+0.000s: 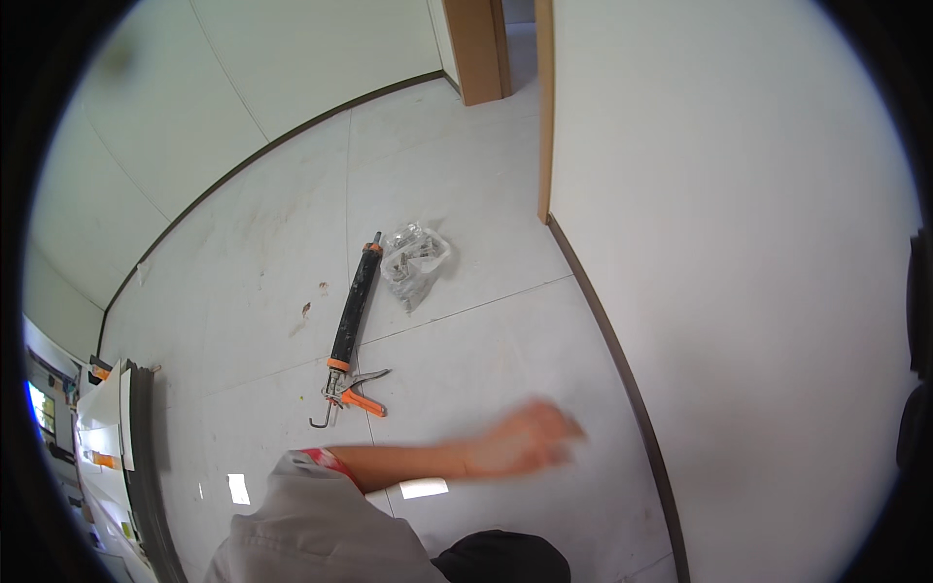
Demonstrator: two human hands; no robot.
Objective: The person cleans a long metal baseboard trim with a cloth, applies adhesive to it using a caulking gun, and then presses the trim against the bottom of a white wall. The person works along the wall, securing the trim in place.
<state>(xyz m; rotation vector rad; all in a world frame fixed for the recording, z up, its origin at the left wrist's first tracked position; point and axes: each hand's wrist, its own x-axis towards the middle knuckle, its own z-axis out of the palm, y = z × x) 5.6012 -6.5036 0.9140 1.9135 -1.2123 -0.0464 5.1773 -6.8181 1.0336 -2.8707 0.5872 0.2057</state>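
Observation:
My left hand (530, 439) reaches across to the right above the floor, its forearm bare below a grey sleeve with a red edge. Motion smears the fingers, so I cannot tell whether they are closed or hold anything. My right hand is out of view. Beyond the forearm, apart from it, a caulking gun (355, 313) with a black barrel and orange trigger lies on the floor. Beside its far end sits a clear plastic bag (415, 264) with small greyish pieces inside.
A white wall (739, 291) with a dark skirting strip (622, 374) rises at the right. A brown door frame (478, 53) stands at the far side. Stacked panels (146, 457) and assorted items are at the left. A dark rounded shape (505, 559) shows at the lower edge.

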